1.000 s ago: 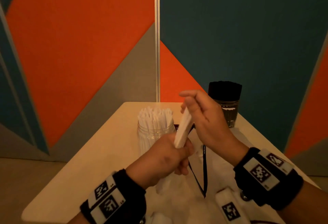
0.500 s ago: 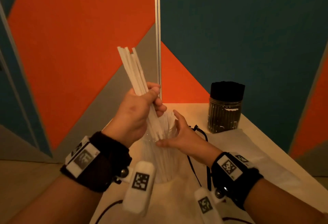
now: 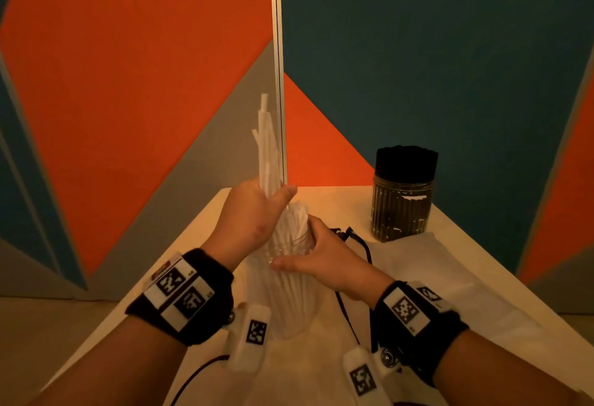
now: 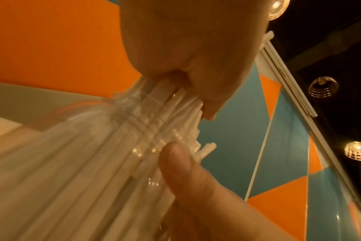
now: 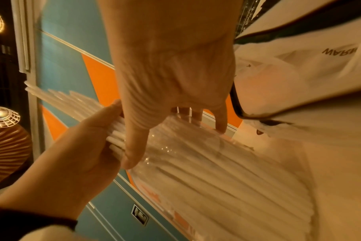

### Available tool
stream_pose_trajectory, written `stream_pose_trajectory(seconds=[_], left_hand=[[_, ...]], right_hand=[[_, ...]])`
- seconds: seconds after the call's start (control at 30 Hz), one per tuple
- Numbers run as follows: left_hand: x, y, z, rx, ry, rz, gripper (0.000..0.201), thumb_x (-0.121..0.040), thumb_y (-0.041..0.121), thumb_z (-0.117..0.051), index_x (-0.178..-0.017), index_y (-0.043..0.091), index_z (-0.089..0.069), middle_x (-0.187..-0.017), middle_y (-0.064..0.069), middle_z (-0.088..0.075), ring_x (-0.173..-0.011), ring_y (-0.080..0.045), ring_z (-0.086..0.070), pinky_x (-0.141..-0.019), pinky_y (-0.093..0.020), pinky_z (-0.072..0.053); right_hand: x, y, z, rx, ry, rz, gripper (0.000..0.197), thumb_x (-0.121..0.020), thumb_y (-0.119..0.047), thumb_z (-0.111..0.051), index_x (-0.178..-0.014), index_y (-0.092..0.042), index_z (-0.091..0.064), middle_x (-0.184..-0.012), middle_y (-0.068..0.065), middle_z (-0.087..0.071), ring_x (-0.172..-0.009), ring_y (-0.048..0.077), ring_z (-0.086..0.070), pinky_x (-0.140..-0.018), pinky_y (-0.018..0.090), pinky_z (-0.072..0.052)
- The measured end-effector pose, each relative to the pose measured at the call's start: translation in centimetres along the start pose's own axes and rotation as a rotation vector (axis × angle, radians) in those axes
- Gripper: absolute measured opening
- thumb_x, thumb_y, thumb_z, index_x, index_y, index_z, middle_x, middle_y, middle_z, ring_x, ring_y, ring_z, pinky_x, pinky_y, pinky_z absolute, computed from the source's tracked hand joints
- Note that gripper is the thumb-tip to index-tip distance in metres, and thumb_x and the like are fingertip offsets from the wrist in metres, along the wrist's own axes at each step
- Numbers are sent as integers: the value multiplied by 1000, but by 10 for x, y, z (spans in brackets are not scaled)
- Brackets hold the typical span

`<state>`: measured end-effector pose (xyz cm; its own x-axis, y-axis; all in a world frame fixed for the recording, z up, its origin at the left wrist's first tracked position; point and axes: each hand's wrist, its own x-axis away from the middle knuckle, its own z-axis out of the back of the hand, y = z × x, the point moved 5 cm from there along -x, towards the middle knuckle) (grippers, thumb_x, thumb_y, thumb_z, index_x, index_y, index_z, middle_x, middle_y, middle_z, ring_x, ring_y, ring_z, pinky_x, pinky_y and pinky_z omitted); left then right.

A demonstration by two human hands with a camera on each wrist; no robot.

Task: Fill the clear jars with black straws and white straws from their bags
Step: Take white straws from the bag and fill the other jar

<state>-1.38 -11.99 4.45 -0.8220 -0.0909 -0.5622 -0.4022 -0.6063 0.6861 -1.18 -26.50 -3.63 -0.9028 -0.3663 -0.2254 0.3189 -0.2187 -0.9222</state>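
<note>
Your table [image 3: 501, 280] is pale and carries a crumpled white bag [image 3: 427, 270] across its right half. At its far right corner stands the jar of black straws [image 3: 401, 200], packed full, dark tops flush above the ribbed clear wall. Nearer you, mid-table, sits the clear jar of white straws [image 3: 289, 280] (its glass nearly vanishes against the pale straws crowded inside). Your right hand [image 3: 328, 264] wraps the jar's neck, thumb and fingers curled round the rim. Your left hand [image 3: 254, 216] is clamped round a bundle of white straws [image 3: 266, 148], upright, lower ends in the jar's mouth, upper ends uneven and fanned above your fist. A thin black cord [image 3: 356, 241] lies just behind your right hand.
</note>
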Motion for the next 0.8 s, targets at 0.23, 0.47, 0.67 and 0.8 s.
stream_pose_trajectory(seconds=[0.23, 0.47, 0.67, 0.8], left_hand=[[8, -4, -3, 43, -181, 94, 27, -82, 48, -67, -81, 22, -73, -81, -2, -73, -80, -22, -70, -83, -49, -54], [11, -2, 3, 246, -401, 195, 27, -91, 44, -64, -89, 23, -80, -96, 3, -76, -94, -17, -71, -96, -44, -53], [7, -5, -1, 155, -422, 197, 28, -86, 53, -66, -98, 31, -78, -99, 12, -74, -94, -2, -68, -92, -32, -52], [8, -9, -13, -111, -296, -21, 53, -82, 60, -52, -130, 38, -60, -136, 1, -55, -127, -20, -51, -106, -47, -42]], right_hand=[[-2, 1, 1, 14, 0, 1, 70, -67, -34, -93, -116, -48, -45, -125, -13, -62, -114, 2, -61, -99, 30, -53], [-1, 2, 0, 6, -17, 9, 64, -70, -29, -92, -110, -50, -47, -117, -21, -64, -105, -8, -62, -86, 14, -52], [-1, 2, 0, -24, -26, 3, 66, -71, -26, -92, -115, -46, -46, -117, -18, -64, -101, -11, -63, -79, 9, -51], [0, 1, 1, -40, -8, 1, 74, -72, -26, -91, -128, -34, -43, -117, -15, -64, -96, -13, -64, -73, 7, -50]])
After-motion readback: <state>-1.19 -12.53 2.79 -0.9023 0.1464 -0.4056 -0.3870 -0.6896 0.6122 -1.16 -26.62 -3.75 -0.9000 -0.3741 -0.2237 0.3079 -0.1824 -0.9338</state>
